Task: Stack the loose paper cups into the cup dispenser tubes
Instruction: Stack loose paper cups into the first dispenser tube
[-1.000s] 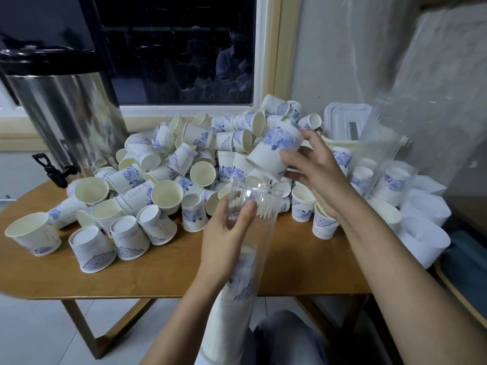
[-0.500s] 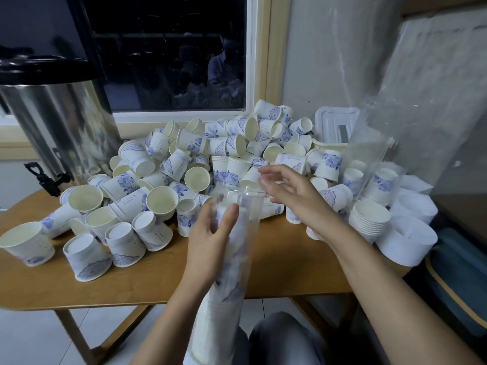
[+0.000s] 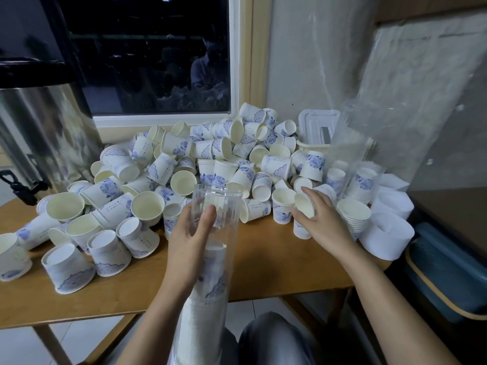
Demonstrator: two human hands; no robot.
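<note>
A clear plastic dispenser tube [image 3: 221, 206] leans toward me over the table's front edge, with a stack of white and blue paper cups [image 3: 208, 280] nested inside its lower part. My left hand [image 3: 189, 235] grips the tube near its open mouth. My right hand [image 3: 320, 219] curls round a loose paper cup [image 3: 304, 204] lying on its side at the right of the pile. A large heap of loose paper cups [image 3: 210, 159] covers the wooden table [image 3: 263, 259] behind the tube.
A steel drinks urn [image 3: 44, 133] with a black tap stands at the back left. At the right are a short nested cup stack [image 3: 354, 214], clear tubes holding cups [image 3: 365, 177], white paper bands [image 3: 387, 233] and a white lidded box [image 3: 317, 127]. My knee [image 3: 271, 335] is below the table.
My right hand dropped the cup it carried into the tube, then moved right and down to take hold of another cup at the pile's right side. The left hand kept its hold on the tube.
</note>
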